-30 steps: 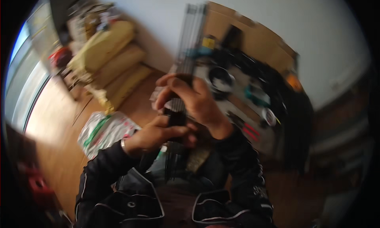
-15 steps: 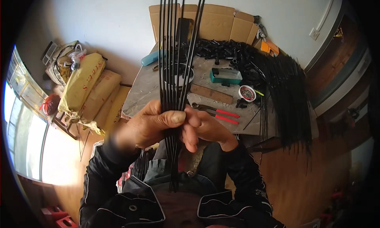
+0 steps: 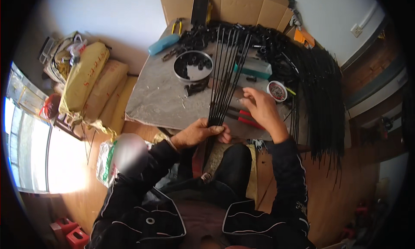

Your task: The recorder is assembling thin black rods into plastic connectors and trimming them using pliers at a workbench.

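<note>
My left hand (image 3: 203, 133) is closed around a bundle of thin black rods (image 3: 229, 72), held in front of the table's near edge. The rods fan out toward their upper ends, and their lower ends hang below my fist. My right hand (image 3: 264, 113) is apart from the bundle, over the right part of the table, with fingers bent and thumb apart from them; I see nothing in it. Just beneath it lie red-handled pliers (image 3: 250, 119), partly covered by the hand. Close by are a white tub of small metal bits (image 3: 277, 91) and a teal tray (image 3: 259, 70).
On the grey table (image 3: 158, 95) stand a round bowl with black pieces (image 3: 193, 66), a blue bottle (image 3: 164, 44) and yellow-handled pliers (image 3: 177, 26). A heap of black rods (image 3: 322, 102) overhangs the right edge. Cardboard (image 3: 242, 9) lines the back; stacked sacks (image 3: 86, 78) stand left.
My right hand has left the bundle and moved right, over the pliers. My left hand has lowered the rods forward and slightly right. The view has shifted, uncovering the bowl.
</note>
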Tool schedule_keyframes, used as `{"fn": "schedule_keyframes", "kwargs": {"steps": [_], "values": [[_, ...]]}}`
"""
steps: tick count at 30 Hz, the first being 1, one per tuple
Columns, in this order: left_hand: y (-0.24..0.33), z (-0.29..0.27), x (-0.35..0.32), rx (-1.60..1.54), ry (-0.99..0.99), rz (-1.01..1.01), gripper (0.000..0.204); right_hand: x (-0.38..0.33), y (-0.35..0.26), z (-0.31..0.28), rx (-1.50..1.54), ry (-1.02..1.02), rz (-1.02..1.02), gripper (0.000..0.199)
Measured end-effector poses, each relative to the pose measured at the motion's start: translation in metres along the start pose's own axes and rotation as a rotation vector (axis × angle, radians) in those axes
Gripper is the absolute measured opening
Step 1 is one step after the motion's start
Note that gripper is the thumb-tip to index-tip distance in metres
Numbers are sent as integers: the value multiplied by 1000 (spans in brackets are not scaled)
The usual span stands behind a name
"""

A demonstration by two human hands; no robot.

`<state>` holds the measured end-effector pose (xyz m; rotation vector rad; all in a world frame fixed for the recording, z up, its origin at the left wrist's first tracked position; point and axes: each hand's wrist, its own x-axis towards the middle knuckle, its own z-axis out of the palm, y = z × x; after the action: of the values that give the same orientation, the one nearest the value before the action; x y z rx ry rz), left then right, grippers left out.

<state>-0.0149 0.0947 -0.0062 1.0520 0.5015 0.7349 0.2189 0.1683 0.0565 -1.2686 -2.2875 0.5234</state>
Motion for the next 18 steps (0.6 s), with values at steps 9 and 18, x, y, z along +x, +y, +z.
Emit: {"fn": "schedule_keyframes", "kwargs": {"steps": [9, 18], "values": [[0, 3, 12, 3, -87, 38, 26, -76, 2, 19, -546, 175, -49, 43], [-7, 5, 15, -72, -75, -37, 28, 17, -72, -12, 1101, 85, -43, 40]]}}
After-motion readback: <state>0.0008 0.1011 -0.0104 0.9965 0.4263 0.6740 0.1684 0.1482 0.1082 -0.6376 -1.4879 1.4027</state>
